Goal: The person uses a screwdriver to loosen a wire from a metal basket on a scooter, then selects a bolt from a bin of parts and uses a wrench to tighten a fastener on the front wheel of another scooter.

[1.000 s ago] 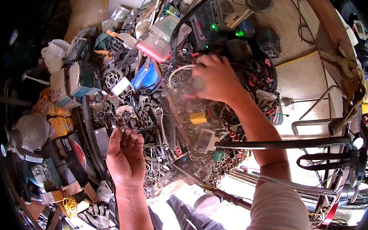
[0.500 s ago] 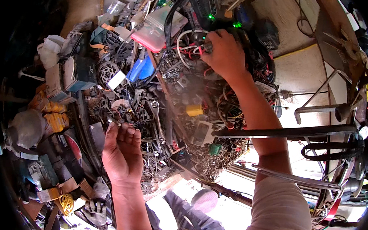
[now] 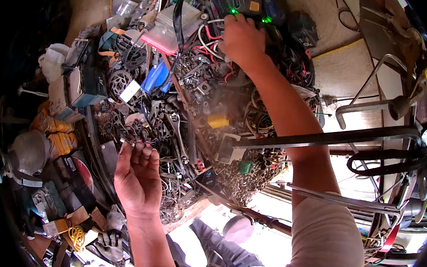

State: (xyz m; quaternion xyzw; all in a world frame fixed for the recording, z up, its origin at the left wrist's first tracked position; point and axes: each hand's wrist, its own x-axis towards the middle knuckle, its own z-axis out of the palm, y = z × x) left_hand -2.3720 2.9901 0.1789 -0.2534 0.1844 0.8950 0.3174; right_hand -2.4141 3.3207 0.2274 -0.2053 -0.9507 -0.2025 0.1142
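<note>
My left hand [image 3: 138, 178] is palm up in the lower middle with fingers curled, a small metal piece [image 3: 124, 141] at its fingertips beside loose tools and parts. My right hand [image 3: 241, 40] reaches to the top middle, fingers bent over red and white cables [image 3: 209, 47] just below black chargers [image 3: 231, 1] with green lights; what it grips is hidden. Under my right arm lie heaped nuts, small hardware [image 3: 249, 182], a yellow piece [image 3: 217, 120] and a green piece [image 3: 245, 167].
A clear lidded box [image 3: 171, 25], blue plastic item [image 3: 156, 76], wrench [image 3: 175, 131] and cardboard boxes [image 3: 61, 97] crowd the left and middle. A black metal bar [image 3: 350, 136] crosses above my right forearm. Bent rods [image 3: 342, 114] and more hardware fill the right side.
My right hand has moved upward and slightly left, farther into the cables by the chargers. My left hand has shifted slightly left in view, still curled at the small metal piece.
</note>
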